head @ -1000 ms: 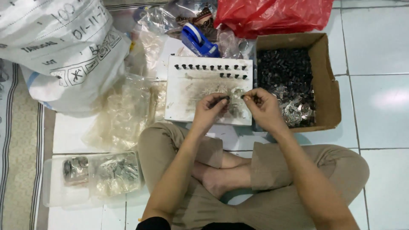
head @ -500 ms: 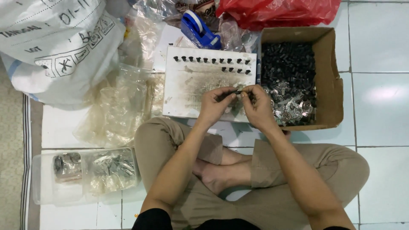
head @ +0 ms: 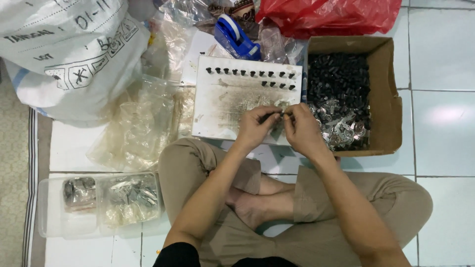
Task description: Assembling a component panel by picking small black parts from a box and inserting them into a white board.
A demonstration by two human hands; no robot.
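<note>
Work takes place on a white tiled floor [head: 440, 123], the person seated cross-legged. A white board [head: 232, 106], smudged grey, lies flat ahead, with two rows of small black pegs [head: 252, 74] standing along its far edge. The left hand [head: 255, 126] and right hand [head: 301, 129] meet over the board's near right corner, fingertips pinched together on a small part [head: 278, 114] too small to identify. A cardboard box [head: 391, 99] of black and silver pieces sits just right. A white sack [head: 69, 54] stands far left.
</note>
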